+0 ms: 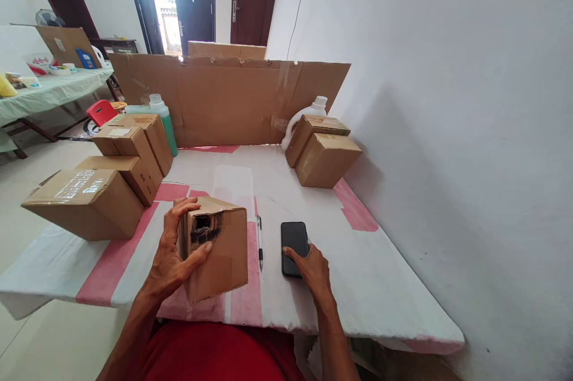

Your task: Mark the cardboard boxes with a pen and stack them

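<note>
My left hand (175,255) grips a small cardboard box (219,252) that has a black scribbled patch on its side; the box stands tilted near the table's front edge. My right hand (313,270) rests on the near end of a black phone (294,243) lying flat on the table, fingers touching its screen. A pen (260,242) lies between the box and the phone.
Several closed cardboard boxes (111,178) stand at the left of the white-and-pink covered table (380,285), two more boxes (323,151) at the back right. A cardboard screen (224,100) stands across the back, with a green bottle (162,115) and a white jug (313,109). A white wall runs along the right.
</note>
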Demonstrator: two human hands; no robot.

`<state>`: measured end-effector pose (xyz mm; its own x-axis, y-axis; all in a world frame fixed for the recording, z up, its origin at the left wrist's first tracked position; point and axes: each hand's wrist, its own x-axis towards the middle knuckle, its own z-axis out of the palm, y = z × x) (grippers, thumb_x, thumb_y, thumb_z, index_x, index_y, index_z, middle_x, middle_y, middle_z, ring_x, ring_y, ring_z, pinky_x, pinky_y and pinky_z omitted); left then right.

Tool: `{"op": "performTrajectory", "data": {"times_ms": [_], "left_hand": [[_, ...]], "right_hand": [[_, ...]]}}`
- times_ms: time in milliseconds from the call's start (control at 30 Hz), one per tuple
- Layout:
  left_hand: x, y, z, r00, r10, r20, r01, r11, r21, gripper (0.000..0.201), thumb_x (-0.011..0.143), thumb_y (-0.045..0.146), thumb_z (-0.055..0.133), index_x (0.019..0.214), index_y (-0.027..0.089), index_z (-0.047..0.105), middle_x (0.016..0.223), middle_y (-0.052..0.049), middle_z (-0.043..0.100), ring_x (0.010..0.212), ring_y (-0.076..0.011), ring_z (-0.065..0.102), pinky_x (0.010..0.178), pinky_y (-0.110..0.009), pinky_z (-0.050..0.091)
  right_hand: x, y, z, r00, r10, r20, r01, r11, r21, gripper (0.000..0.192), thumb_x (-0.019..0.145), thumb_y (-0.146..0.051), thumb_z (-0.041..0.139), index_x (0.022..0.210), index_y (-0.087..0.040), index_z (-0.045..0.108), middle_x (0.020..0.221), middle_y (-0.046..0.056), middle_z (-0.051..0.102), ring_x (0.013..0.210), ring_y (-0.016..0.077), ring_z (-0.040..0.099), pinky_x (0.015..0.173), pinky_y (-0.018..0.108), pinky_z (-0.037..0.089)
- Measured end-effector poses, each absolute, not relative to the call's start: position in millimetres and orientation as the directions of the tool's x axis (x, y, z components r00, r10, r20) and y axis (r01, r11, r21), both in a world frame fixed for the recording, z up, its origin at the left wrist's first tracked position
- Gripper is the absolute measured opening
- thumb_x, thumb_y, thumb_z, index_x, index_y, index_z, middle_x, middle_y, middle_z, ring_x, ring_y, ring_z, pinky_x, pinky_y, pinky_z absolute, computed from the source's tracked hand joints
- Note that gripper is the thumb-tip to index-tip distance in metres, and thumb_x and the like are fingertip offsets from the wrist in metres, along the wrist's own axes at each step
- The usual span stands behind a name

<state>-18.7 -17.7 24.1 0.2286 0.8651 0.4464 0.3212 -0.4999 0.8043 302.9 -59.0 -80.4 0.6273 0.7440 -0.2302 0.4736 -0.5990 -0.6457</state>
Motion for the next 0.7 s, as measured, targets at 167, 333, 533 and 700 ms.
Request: {"op": "performTrajectory", "data": {"times_ms": [167, 333, 533, 700], "left_hand": [[-23, -19, 22, 0.203, 0.877, 0.435, 0.306, -0.479, 0.823, 0.059, 0.087, 0.035, 0.073, 0.139, 0.029, 0.047, 0.153, -0.012, 0.046, 0.149, -0.0342, 0.037, 0.124, -0.059, 0.026], [-22, -19, 22, 0.214, 0.875, 0.434, 0.276, -0.48, 0.833, 0.06, 0.085, 0.034, 0.073, 0.138, 0.029, 0.047, 0.151, -0.012, 0.047, 0.151, -0.0356, 0.035, 0.123, -0.059, 0.028], [-19, -22, 23, 0.228, 0.863, 0.451, 0.286, -0.502, 0.816, 0.058, 0.085, 0.034, 0.074, 0.137, 0.03, 0.049, 0.151, -0.012, 0.047, 0.15, -0.036, 0.036, 0.123, -0.062, 0.028], [-21, -20, 18, 0.136, 0.879, 0.457, 0.313, -0.476, 0.822, 0.057, 0.081, 0.05, 0.078, 0.132, 0.033, 0.057, 0.145, -0.008, 0.056, 0.143, -0.039, 0.047, 0.119, -0.064, 0.038]], "right_hand": [[288, -75, -74, 0.493, 0.836, -0.241, 0.199, -0.378, -0.904, 0.046, 0.081, -0.057, 0.062, 0.103, -0.017, 0.065, 0.094, 0.01, 0.078, 0.091, 0.0311, 0.076, 0.078, 0.041, 0.06], [269, -95, -21, 0.271, 0.884, -0.38, -0.592, -0.158, -0.79, 0.062, 0.072, -0.038, 0.088, 0.127, -0.022, 0.066, 0.126, 0.01, 0.076, 0.101, 0.0296, 0.078, 0.086, 0.043, 0.064], [215, -98, 41, -0.168, 0.963, -0.212, -0.765, -0.263, -0.588, 0.06, 0.088, -0.07, 0.063, 0.111, -0.017, 0.079, 0.113, 0.016, 0.08, 0.086, 0.0264, 0.078, 0.076, 0.039, 0.065], [156, -99, 57, -0.565, 0.824, -0.041, -0.67, -0.487, -0.561, 0.072, 0.094, -0.075, 0.04, 0.113, -0.017, 0.078, 0.101, 0.016, 0.08, 0.086, 0.0307, 0.077, 0.077, 0.046, 0.062]]}}
